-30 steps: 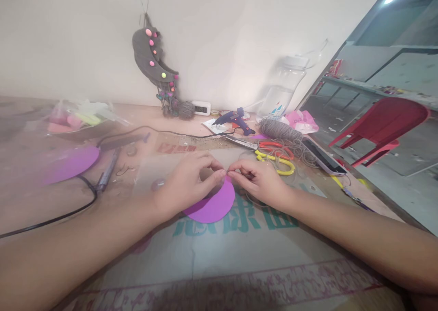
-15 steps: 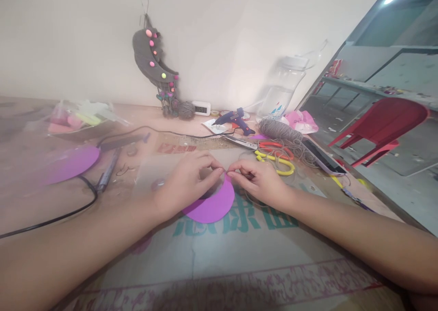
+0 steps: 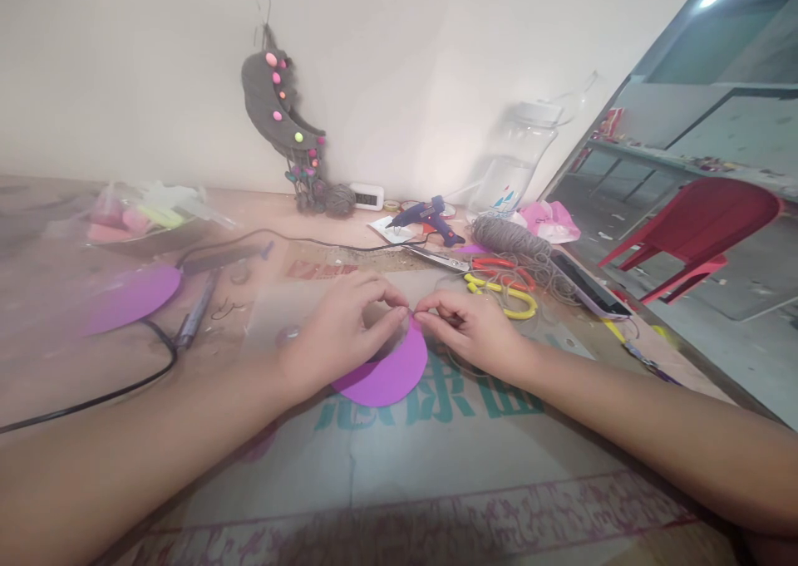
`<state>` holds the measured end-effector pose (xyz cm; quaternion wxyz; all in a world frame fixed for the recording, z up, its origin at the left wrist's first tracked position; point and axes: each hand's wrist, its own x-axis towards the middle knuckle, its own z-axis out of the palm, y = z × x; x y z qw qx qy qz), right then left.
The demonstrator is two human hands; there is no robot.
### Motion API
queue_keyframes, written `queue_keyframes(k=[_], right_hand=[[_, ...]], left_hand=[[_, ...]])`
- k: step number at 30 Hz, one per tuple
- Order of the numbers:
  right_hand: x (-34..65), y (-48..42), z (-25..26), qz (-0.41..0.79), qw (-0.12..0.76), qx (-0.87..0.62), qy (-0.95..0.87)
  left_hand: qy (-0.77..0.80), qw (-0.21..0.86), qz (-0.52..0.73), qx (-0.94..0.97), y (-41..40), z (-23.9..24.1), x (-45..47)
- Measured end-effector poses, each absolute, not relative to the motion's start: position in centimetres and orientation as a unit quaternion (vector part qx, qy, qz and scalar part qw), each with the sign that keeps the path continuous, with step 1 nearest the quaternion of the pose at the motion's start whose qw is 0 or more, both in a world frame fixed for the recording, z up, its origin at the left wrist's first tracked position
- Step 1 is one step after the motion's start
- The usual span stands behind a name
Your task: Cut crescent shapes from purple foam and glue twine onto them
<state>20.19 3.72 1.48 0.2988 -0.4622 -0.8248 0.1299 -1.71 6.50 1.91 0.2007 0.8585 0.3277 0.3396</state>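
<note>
A purple crescent-shaped cutout, thin and flat like craft foam, lies at the middle of the table with its tip pointing up and away. Thumb and fingers of my left hand pinch at that tip. From the other side my right hand pinches the same tip, its fingertips almost touching those of the left. Whether a strand of yarn is also between the fingertips is too small to tell. The left part of the crescent is hidden behind my left hand.
Beyond the hands lie a blue glue gun, scissors with red and yellow handles, and grey yarn. A water bottle stands behind. Another purple piece, a pen and a black cable are left. A decorated grey moon hangs on the wall.
</note>
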Motion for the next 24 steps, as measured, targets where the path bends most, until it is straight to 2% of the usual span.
queue_keyframes(k=[20,24], right_hand=[[20.01,4.03,1.94,0.110,0.328,-0.469,-0.813],[20.34,4.22,2.47,0.035,0.384,-0.422,-0.821]], left_hand=[[0.301,0.217,0.330,0.868,6.58,1.64,-1.70],[0.315,0.225,0.337,0.858,6.54,1.77,-1.73]])
